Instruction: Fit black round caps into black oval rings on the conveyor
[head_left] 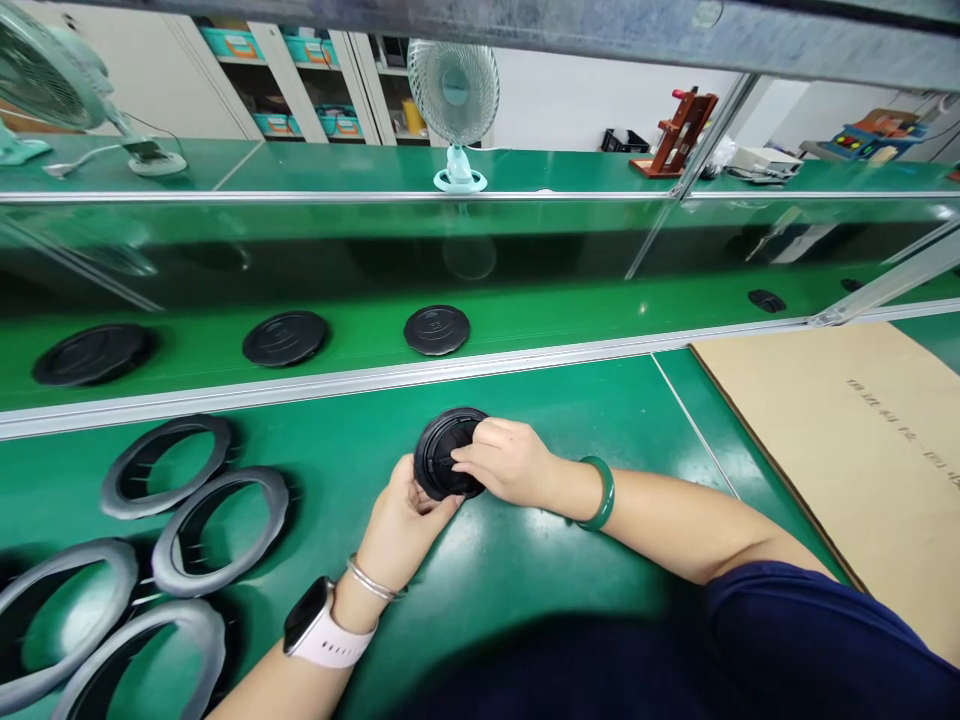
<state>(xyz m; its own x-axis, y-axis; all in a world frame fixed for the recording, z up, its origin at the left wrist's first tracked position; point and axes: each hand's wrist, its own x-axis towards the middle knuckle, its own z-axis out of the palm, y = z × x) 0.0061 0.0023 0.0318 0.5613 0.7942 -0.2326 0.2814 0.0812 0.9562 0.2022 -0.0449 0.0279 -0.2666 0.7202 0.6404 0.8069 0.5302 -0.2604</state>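
Green bench [525, 590] with a conveyor lane behind carrying three black discs [285, 338]; grey rings [221, 530] lie well left of the hands. Black round cap [444, 452] is held just above the bench at centre: left hand [401, 525] cups its lower edge, right hand [506, 460] has fingers [471, 458] pressed on its face. Risk, as judged: uneven pressure may tilt the cap or let it slip from the shallow grip
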